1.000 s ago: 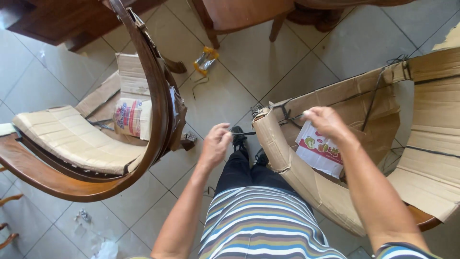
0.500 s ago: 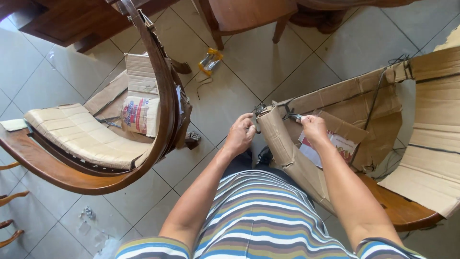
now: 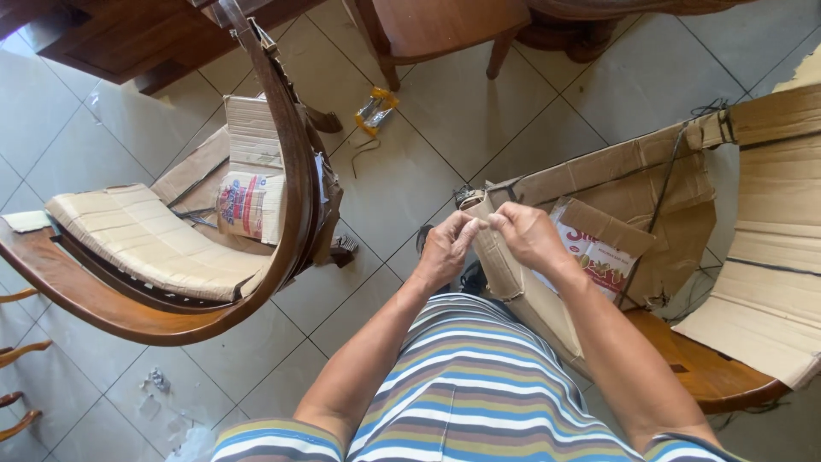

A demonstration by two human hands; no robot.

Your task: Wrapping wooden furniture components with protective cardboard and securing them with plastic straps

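Two hands meet at the top corner of a cardboard wrapping [image 3: 522, 282] that covers the arm of a wooden chair [image 3: 710, 376] at the person's right. The left hand [image 3: 445, 248] has its fingers closed, pinching at that corner; the right hand [image 3: 526, 235] is likewise closed, thumb and fingers pressed together beside the left, touching it. Whether they pinch black cord or the cardboard edge itself cannot be told. To work this well, I judge both pinches should stay close to the corner, pulling evenly so the cardboard does not tear. Behind lies a printed carton flap [image 3: 599, 257] tucked in the wrapping; well apart at left stands a bare curved chair with a cream cushion [image 3: 145, 244] on the tiled floor [image 3: 402, 162].
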